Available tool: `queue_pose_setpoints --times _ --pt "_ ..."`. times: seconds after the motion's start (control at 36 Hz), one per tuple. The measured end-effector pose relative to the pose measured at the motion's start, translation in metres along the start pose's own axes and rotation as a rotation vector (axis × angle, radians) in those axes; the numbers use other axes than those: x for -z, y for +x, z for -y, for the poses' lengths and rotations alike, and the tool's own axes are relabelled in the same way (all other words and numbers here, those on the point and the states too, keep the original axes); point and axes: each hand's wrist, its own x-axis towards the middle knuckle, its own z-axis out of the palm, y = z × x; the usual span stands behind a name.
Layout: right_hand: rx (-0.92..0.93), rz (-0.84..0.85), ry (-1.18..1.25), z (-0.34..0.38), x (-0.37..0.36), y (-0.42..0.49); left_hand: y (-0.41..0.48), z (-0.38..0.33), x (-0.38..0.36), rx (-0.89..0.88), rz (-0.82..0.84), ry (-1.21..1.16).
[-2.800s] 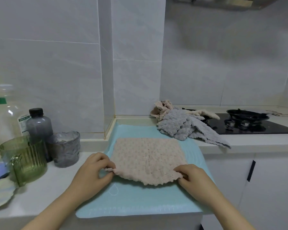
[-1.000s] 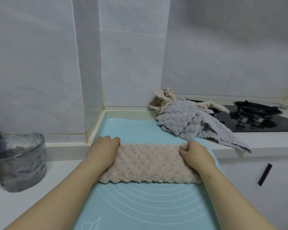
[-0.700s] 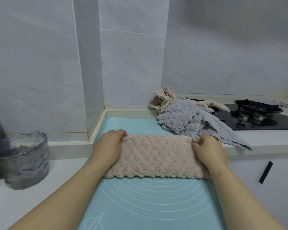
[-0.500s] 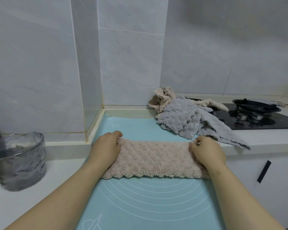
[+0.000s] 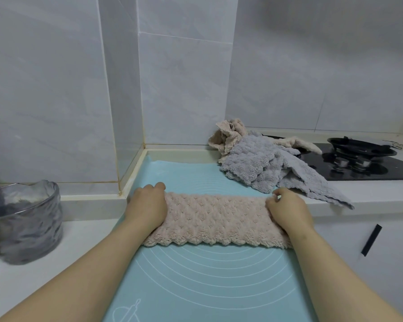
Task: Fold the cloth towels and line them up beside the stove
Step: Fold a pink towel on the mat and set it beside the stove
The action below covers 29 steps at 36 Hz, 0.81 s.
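My left grip (image 5: 147, 205) and right grip (image 5: 289, 211) each pinch an end of the folded beige towel (image 5: 216, 219) lying on the blue mat (image 5: 196, 275).

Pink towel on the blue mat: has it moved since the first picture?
Yes. The pink towel was folded: its near edge went toward the wall, over the far half, leaving a strip across the blue mat.

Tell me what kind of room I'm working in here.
Most likely a home kitchen: a black gas stove set into the white counter, tiled walls behind it, and a blue baking mat under the pink towel.
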Motion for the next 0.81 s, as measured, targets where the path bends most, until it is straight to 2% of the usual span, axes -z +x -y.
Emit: queue_pose_setpoints --times 0.11,0.19,0.33,0.5,0.56,0.69,0.81 --pt "-0.084 0.128 -0.035 -0.002 0.001 0.004 0.000 -0.001 0.006 0.035 0.086 -0.114" --pt "-0.092 0.187 -0.003 -0.002 0.003 0.005 -0.002 0.000 0.011 0.041 0.067 -0.341" --pt "0.014 0.126 0.048 0.000 0.006 0.002 -0.006 0.001 0.017 0.074 -0.076 -0.700" --pt "0.042 0.017 0.218 0.001 0.008 -0.001 -0.005 -0.001 0.020 0.193 -0.071 -1.038" --pt "0.036 -0.002 0.246 0.000 0.005 0.000 -0.003 0.000 0.016 0.160 -0.103 -0.965" --pt "0.058 -0.011 0.259 0.004 -0.001 -0.001 0.000 0.002 0.006 0.113 -0.059 -0.477" --pt "0.023 0.062 0.192 0.005 0.005 -0.001 -0.001 0.000 0.014 0.080 -0.016 -0.437"
